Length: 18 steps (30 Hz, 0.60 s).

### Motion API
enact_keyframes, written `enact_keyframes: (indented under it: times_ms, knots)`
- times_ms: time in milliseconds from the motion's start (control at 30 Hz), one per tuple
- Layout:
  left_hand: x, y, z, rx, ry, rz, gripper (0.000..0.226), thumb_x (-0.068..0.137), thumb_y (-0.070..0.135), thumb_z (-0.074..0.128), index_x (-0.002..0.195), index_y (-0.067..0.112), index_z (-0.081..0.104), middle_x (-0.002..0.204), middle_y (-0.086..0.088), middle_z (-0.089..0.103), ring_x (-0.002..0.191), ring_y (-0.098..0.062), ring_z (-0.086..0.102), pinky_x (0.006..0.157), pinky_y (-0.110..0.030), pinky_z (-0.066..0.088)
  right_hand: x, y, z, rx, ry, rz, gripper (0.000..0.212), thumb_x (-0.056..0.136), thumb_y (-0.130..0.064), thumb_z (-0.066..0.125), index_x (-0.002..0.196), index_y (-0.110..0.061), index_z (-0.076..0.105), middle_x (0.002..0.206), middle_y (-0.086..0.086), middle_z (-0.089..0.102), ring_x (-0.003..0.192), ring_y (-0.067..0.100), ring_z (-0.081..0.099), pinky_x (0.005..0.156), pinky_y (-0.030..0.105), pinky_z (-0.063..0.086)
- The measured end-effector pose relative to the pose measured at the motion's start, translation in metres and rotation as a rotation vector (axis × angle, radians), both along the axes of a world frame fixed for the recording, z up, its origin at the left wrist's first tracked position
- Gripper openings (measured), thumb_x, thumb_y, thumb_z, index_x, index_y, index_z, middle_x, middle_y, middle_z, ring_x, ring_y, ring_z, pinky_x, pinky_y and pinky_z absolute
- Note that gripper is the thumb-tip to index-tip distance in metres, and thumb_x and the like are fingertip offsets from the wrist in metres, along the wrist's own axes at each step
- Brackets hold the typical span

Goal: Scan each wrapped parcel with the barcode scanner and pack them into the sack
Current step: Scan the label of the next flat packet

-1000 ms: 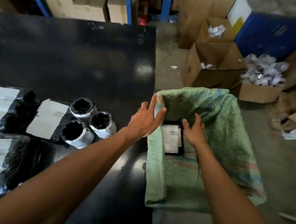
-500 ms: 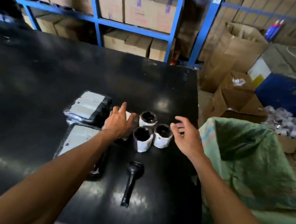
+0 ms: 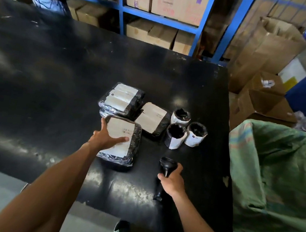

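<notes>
One broad black glossy table (image 3: 57, 79) spreads under and ahead of both hands, and to the right of the right hand stands a green woven plastic sack (image 3: 274, 176), its mouth open, against the table's right edge. Beyond the table rises a blue steel rack (image 3: 159, 16) filled with brown cardboard boxes (image 3: 153, 33). The left hand (image 3: 106, 139) lies on the nearest flat parcel wrapped in black film with a white label (image 3: 121, 142), thumb stretched across the label and fingers round its left edge, gripping it where it sits on the table. Just ahead of that hand lies a stack of similar black-wrapped flat parcels (image 3: 120, 100), and to its right another flat black parcel with a white label (image 3: 152, 118). Ahead of the right hand three small black cylindrical parcels with white label bands (image 3: 186, 129) stand upright, close together. The right hand (image 3: 172, 180) is curled round the handle of the black handheld barcode scanner (image 3: 167, 167), whose head points towards the parcels; whether it is lifted off the table cannot be told.
</notes>
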<state>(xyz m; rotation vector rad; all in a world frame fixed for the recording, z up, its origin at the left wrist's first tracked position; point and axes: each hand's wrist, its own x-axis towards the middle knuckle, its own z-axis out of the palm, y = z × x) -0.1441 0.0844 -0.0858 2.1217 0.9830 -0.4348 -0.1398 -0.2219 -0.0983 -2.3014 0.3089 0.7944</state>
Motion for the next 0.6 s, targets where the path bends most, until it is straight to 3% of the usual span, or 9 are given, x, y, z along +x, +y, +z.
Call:
enact_keyframes:
  times_ms: [67, 200, 267, 300, 367, 467, 600]
  knots:
    - [-0.002, 0.005, -0.005, 0.026, -0.032, -0.061, 0.164, 0.026, 0.099, 0.067, 0.146, 0.047, -0.031, 0.137, -0.015, 0.060, 0.115, -0.038, 0.064, 0.102, -0.052, 0.050, -0.001, -0.003, -0.005, 0.093, 0.016, -0.081, 0.078, 0.089, -0.025, 0.069, 0.151, -0.020, 0.023, 0.127, 0.011, 0.062, 0.115, 0.034, 0.063, 0.093, 0.034, 0.048]
    - [-0.009, -0.008, 0.021, 0.138, -0.067, -0.121, 0.150, 0.026, 0.102, 0.061, 0.141, 0.064, -0.027, 0.130, -0.022, 0.058, 0.118, -0.044, 0.059, 0.099, -0.053, 0.052, 0.006, -0.012, -0.001, 0.322, 0.045, -0.280, 0.055, 0.074, -0.024, 0.069, 0.126, -0.014, 0.056, 0.097, 0.006, 0.075, 0.081, 0.022, 0.072, 0.069, 0.031, 0.053]
    - [-0.011, -0.013, 0.026, 0.158, -0.102, -0.107, 0.145, 0.025, 0.102, 0.061, 0.143, 0.067, -0.016, 0.124, -0.019, 0.061, 0.113, -0.041, 0.062, 0.094, -0.050, 0.053, 0.011, -0.011, 0.012, 0.539, 0.089, -0.411, 0.027, 0.085, -0.009, 0.060, 0.111, -0.010, 0.056, 0.082, 0.012, 0.071, 0.058, 0.024, 0.066, 0.056, 0.033, 0.055]
    - [-0.012, -0.015, 0.028, 0.153, -0.138, -0.085, 0.143, 0.023, 0.101, 0.061, 0.143, 0.068, -0.008, 0.119, -0.015, 0.063, 0.109, -0.039, 0.064, 0.092, -0.049, 0.055, 0.014, -0.009, 0.019, 0.614, 0.090, -0.448, 0.023, 0.088, -0.001, 0.054, 0.109, -0.010, 0.052, 0.080, 0.015, 0.067, 0.052, 0.024, 0.061, 0.054, 0.035, 0.056]
    - [-0.013, -0.019, 0.028, 0.136, -0.204, -0.026, 0.138, 0.022, 0.098, 0.066, 0.142, 0.069, 0.004, 0.112, -0.010, 0.064, 0.102, -0.034, 0.066, 0.088, -0.045, 0.057, 0.021, -0.002, 0.035, 0.683, 0.051, -0.420, 0.027, 0.087, 0.001, 0.051, 0.112, -0.008, 0.048, 0.086, 0.020, 0.064, 0.048, 0.024, 0.054, 0.051, 0.036, 0.053]
    - [-0.019, -0.030, 0.034, 0.127, -0.302, 0.053, 0.131, 0.030, 0.086, 0.078, 0.143, 0.068, 0.014, 0.105, -0.006, 0.060, 0.095, -0.029, 0.065, 0.087, -0.041, 0.058, 0.027, 0.017, 0.060, 0.756, -0.038, -0.287, 0.048, 0.078, -0.019, 0.059, 0.123, -0.006, 0.051, 0.105, 0.023, 0.072, 0.044, 0.025, 0.050, 0.046, 0.032, 0.045]
    - [-0.027, -0.043, 0.044, 0.109, -0.460, 0.172, 0.123, 0.048, 0.065, 0.090, 0.148, 0.062, 0.019, 0.105, -0.004, 0.048, 0.092, -0.025, 0.055, 0.087, -0.037, 0.052, 0.025, 0.044, 0.086, 0.804, -0.156, -0.099, 0.037, 0.099, -0.039, 0.062, 0.128, -0.021, 0.047, 0.108, 0.018, 0.071, 0.046, 0.021, 0.052, 0.047, 0.032, 0.047]
